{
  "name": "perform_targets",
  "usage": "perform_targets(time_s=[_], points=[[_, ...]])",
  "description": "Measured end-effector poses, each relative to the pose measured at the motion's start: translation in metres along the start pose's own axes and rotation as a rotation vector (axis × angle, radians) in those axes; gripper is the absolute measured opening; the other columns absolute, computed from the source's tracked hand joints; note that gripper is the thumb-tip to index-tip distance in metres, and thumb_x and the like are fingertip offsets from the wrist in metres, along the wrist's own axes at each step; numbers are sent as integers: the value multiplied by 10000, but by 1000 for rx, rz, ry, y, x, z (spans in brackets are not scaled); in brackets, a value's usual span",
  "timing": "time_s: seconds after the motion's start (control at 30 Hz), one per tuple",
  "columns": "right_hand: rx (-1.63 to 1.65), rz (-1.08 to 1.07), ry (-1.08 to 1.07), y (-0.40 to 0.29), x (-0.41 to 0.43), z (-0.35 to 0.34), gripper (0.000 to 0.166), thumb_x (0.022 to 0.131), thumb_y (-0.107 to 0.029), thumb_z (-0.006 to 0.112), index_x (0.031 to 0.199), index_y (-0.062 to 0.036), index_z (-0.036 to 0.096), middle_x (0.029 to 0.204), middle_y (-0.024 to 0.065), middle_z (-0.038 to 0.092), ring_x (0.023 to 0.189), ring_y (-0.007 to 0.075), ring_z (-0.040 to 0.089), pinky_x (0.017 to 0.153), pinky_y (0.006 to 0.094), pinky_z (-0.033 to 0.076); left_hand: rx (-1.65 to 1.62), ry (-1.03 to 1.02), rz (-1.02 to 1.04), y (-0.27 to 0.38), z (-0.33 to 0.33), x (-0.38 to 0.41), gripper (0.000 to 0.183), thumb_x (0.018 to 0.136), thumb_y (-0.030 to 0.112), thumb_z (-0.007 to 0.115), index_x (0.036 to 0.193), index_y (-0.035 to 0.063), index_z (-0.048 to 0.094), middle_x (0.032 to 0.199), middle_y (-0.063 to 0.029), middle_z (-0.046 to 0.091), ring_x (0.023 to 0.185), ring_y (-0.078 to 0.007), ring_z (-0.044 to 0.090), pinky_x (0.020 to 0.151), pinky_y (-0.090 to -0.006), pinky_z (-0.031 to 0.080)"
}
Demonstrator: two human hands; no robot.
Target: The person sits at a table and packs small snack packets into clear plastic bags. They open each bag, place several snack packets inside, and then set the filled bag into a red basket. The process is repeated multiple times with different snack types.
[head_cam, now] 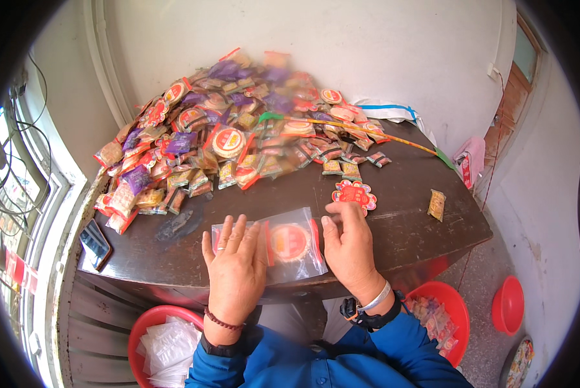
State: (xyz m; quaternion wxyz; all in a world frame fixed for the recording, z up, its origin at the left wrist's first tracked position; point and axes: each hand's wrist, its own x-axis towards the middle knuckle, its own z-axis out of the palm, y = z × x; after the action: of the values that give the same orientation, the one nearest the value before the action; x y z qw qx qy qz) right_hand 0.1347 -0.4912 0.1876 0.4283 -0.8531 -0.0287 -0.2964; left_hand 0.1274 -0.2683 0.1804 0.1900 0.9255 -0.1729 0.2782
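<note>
A clear plastic bag (290, 276) lies on the dark wooden table, with a red-edged packet holding a round cracker (290, 242) inside it. My left hand (236, 271) rests flat on the bag's left part, fingers spread, covering that end. Just off the bag's right edge is my right hand (350, 247), its fingers curled and thumb apart from the index finger; nothing shows between them. Beyond those fingertips lies a red flower-shaped card (354, 192). Whether the fingers touch the card I cannot tell.
A large heap of wrapped snacks (231, 131) covers the table's back, crossed by a green-ended stick (357, 126). A smartphone (96, 245) lies at left, one small packet (436, 205) at right. Red tubs hold clear bags (168, 344) and packed snacks (433, 320) below.
</note>
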Motion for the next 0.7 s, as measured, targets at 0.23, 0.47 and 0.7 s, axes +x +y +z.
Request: perform_targets(time_s=[0.23,0.47,0.7], points=[[-169,-413,-414,-6,-6,21,412,1072,-208,579,1426,3,600,1527,213,592,1433,404,541,1164,573,413,34,-93,90,12,12,14,374,1085,236,566,1390,62,695,1477,-168,670,1439,-345,575,1235,-596,334],[-273,-391,-437,-2,-6,15,641,1044,-477,640,1494,-28,559,1513,180,590,1440,393,514,1199,609,370,45,-120,97,1,10,16,396,1093,260,551,1390,38,686,1434,-153,693,1398,-343,599,1211,-516,387],[-283,-335,-441,-4,-7,9,841,916,-550,781,1509,-10,526,1489,202,584,1454,381,502,1246,602,334,8,-150,89,-20,3,17,450,1098,299,546,1439,24,648,1428,-179,679,1393,-368,593,1205,-520,407]])
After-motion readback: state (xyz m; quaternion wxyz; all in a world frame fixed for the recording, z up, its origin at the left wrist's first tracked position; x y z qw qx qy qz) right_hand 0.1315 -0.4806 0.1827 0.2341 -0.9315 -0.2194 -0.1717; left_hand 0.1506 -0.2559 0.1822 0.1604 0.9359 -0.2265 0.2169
